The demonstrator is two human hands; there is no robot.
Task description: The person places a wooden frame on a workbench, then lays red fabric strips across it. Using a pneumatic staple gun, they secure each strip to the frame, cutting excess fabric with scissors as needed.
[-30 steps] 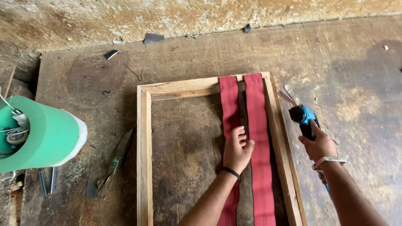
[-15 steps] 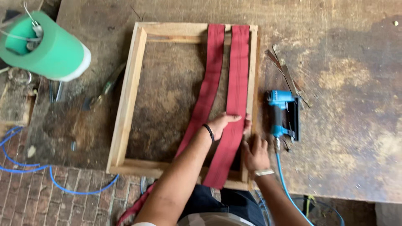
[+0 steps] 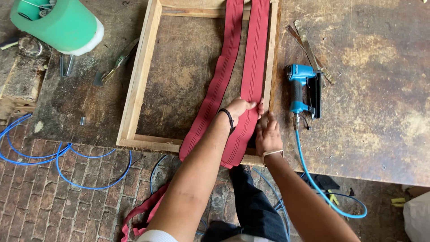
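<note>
two hands are at work, both at the near end of one wooden frame [image 3: 139,80]. the left hand [image 3: 239,109] lies palm down on the right-hand red webbing strap [image 3: 251,67], its grip loosely curled, fingers pressing the strap flat rather than closing round it; a dark band sits on that wrist. the right hand [image 3: 268,134] is just beside it, touching it, fingers together and pointed away from the body, resting flat and open against the frame's right rail at the strap's edge; whether it pinches the strap i cannot tell. both forearms reach forward from below, the left crossing over the near rail.

there are two red straps: the one under the hands, and a second strap [image 3: 217,85] just left of the left hand, slanting toward the near rail. both hang over the edge of the worktop [image 3: 371,103].

right of the right hand lies one blue staple gun [image 3: 303,89] on its side, untouched, its blue air hose [image 3: 320,188] trailing down off the edge. far to the left of the hands stands one green cylinder [image 3: 58,24], with pliers [image 3: 117,62] near it.
</note>
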